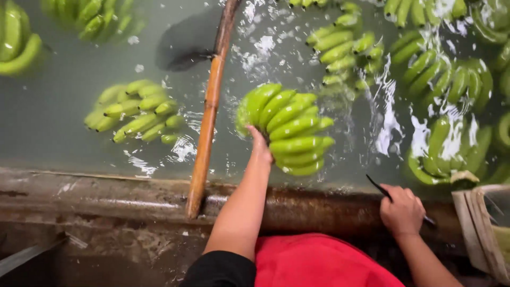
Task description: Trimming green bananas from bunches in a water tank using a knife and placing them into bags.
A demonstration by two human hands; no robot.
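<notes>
Nearest the camera, a red apron (319,260) covers the person's front, with a black sleeve (220,270) at the left upper arm. Just beyond runs the wet, rust-brown rim of the tank (106,199).

The right hand (402,210) rests over this rim with its back turned up, the fingers curled shut around a thin dark knife (380,190); the blade points up and left toward the water, and the other end sticks out on the right of the fist. Just right of it stand pale, worn boards (478,228).

The left arm stretches forward, bare and nearly straight, across the rim and out over the water. The left hand (260,146) is closed on the near left side of a bunch of green bananas (289,127), gripping it at the crown, with the fruit fanning up and to the right. The bunch sits at the water's surface, close to the rim, in the middle of the view.

Left of the hand, a long brown wooden pole (210,114) leans from the rim out across the cloudy grey-green water (64,79).

Farther out float more bunches: one to the left (135,111), one in the far left corner (16,37), and several crowded at the right (441,79), where the water is splashed and glinting.
</notes>
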